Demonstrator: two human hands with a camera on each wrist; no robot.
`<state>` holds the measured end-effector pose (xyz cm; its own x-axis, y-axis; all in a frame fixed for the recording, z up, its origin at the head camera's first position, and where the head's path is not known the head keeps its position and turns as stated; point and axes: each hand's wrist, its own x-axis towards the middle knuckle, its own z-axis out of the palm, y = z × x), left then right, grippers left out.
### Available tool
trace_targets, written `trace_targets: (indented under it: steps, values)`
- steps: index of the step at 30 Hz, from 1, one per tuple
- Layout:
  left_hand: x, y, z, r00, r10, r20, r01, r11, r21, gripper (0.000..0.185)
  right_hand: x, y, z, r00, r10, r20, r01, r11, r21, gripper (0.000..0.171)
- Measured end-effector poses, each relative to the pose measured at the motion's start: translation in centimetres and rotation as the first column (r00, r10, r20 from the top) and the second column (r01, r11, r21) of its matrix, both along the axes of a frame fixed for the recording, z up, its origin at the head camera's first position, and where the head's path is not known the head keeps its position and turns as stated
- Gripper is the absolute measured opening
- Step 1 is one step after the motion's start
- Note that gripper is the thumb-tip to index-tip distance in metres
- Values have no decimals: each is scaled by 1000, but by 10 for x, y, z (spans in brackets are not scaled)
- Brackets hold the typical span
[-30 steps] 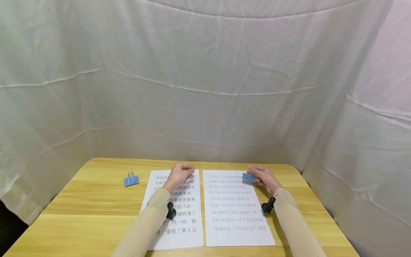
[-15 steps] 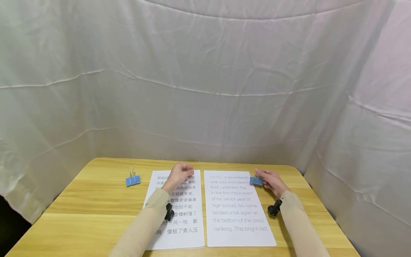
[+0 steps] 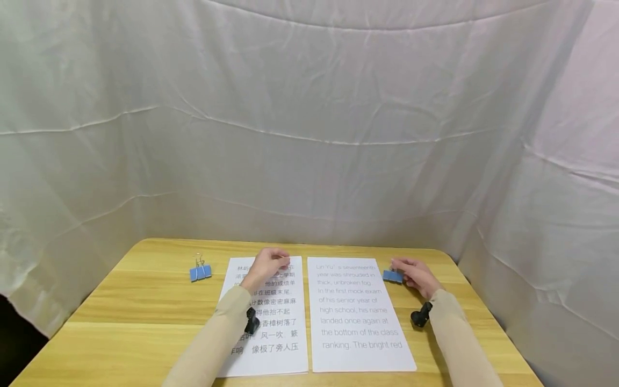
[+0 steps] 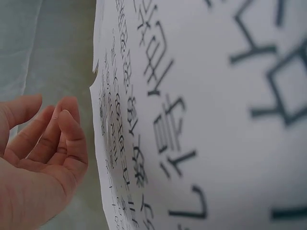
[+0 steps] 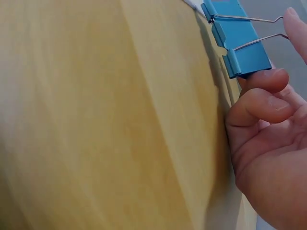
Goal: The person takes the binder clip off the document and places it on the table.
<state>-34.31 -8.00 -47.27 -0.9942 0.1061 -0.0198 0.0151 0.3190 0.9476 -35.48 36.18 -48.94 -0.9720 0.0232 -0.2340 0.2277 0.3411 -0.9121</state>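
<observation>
On the table (image 3: 121, 301), the right hand (image 3: 417, 277) had slid its pinched blue clip (image 3: 393, 276) off the right sheet (image 3: 360, 317) onto bare wood beside it. The left hand (image 3: 268, 263), fingers loosely curled and holding nothing, stayed on the left sheet (image 3: 275, 344); that paper was unclipped now.

A blue clip (image 5: 237, 40) is pinched in the right hand (image 5: 273, 143), a fingertip at its wire handles. Below lies the wooden table (image 5: 96, 120). The white corner by the clip is perhaps paper (image 5: 193, 4).
</observation>
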Motion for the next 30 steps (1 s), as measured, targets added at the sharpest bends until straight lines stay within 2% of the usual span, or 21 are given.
trace_targets:
  steps: [6,12,23,30]
  values:
    - [1,-1,4,1000,11,2,-11,1000,1,30,1,3,1,1000,-10,-7,10,999,38,65]
    - [3,-3,5,1000,10,20,-11,1000,15,30,1,7,-2,1000,-26,-15,26,999,42,55]
    - [3,-9,8,1000,3,26,-4,1000,23,30,0,9,-4,999,-27,-33,28,998,57,63]
    - [2,-10,10,1000,-10,12,9,999,48,27,2,10,-1,997,-58,-44,59,998,15,68]
